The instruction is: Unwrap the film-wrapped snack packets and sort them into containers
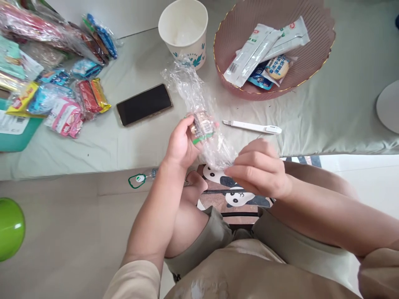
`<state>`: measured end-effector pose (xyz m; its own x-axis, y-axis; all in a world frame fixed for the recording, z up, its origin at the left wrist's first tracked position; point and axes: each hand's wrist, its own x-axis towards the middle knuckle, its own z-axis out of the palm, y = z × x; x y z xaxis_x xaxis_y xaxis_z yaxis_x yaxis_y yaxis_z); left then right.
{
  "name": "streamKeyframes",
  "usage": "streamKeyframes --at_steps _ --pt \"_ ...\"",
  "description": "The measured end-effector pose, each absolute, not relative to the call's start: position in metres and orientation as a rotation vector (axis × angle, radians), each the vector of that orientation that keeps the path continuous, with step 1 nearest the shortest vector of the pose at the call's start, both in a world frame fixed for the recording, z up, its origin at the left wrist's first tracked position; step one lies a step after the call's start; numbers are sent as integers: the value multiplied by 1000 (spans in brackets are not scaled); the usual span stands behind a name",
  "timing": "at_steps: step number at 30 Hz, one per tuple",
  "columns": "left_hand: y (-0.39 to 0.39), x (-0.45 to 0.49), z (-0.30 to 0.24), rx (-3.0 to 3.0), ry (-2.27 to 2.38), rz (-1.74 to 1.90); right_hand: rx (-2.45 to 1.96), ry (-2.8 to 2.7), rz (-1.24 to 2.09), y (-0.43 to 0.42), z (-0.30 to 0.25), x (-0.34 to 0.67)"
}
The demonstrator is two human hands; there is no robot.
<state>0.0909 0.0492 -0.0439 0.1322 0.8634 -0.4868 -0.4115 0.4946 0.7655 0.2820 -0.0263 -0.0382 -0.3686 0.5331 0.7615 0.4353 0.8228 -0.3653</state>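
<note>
A long, crinkled clear plastic wrapper [193, 93] with a printed label and a green stripe stretches between my hands, just over the table's front edge. My left hand [182, 143] is closed around its middle, thumb on top near the label. The fingers of my right hand [260, 168] pinch the wrapper's lower end. What lies inside the wrapper, if anything, I cannot make out. Beyond my right hand a white utility knife [252, 126] rests on the table, its tip toward the wrapper. A paper cup [183, 29] with teal leaf prints stands behind the wrapper.
A pink ribbed bowl [314, 62] with a gold rim holds white sachets and small snack packs. A black phone [144, 104] lies left of the wrapper. Many packaged snacks [65, 112] pile up at the far left. A green round object [11, 229] stands at lower left.
</note>
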Motion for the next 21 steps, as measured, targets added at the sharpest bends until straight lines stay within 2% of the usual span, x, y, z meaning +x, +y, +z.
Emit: streamKeyframes --at_steps 4,8,11,13,18,21 --pt "51 84 -40 521 1137 1054 -633 -2078 323 -29 -36 285" --pt "44 87 -40 626 1073 979 -1012 -1766 701 -18 -36 293" --pt "37 94 -45 765 958 866 -1252 -1618 826 -7 -39 296" --pt "34 99 -48 840 901 793 -1235 -1657 816 -2 -42 293" --pt "28 111 -56 949 940 752 -1043 -1777 520 -2 -39 281" --pt "25 112 -59 1121 1002 931 -1130 -1593 696 -4 -37 278"
